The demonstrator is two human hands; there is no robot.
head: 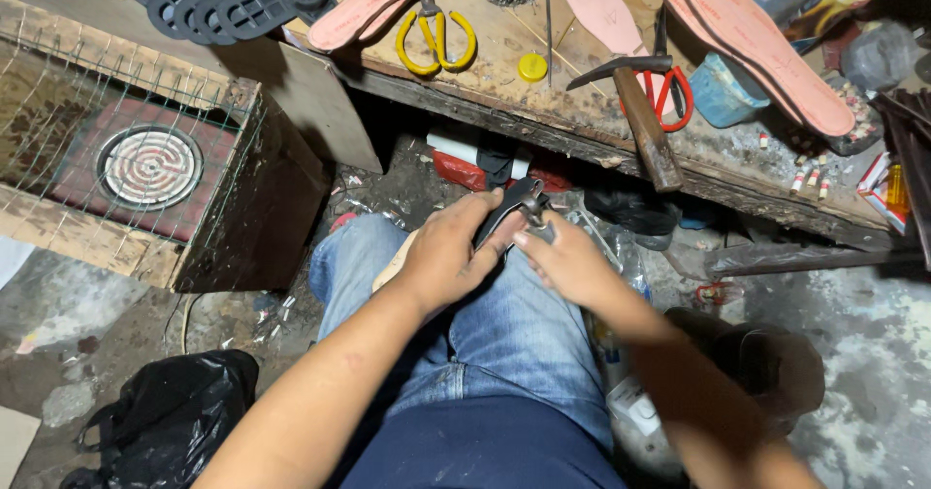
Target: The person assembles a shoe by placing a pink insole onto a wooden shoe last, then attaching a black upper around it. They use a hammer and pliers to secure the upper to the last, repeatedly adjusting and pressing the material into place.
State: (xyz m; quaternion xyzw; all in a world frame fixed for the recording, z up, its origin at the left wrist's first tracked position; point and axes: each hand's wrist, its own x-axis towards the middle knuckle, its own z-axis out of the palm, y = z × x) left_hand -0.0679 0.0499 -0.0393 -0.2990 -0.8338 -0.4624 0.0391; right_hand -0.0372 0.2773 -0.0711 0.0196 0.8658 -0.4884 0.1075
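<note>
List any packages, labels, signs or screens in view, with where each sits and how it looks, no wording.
Small carton: right end of the workbench, flat box, red, white and yellow.
Label: on a whitish container by the person's right leg, small pale rectangle, partly hidden.
Red and white package: under the bench, half in shadow.
No signs or screens.

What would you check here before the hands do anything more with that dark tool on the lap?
1. Left hand has a firm grip on the dark metal tool: ok.
2. Right hand is touching the tool's lower end: ok.
3. Fingers are out of the tool's working end: cannot tell, it is partly hidden.
4. The piece being worked, a pale edge under the left hand: cannot tell how it sits.
5. Hammer lies steady on the workbench: not ok, its handle overhangs the edge.
6. Yellow scissors lie within view on the bench: ok.
</note>
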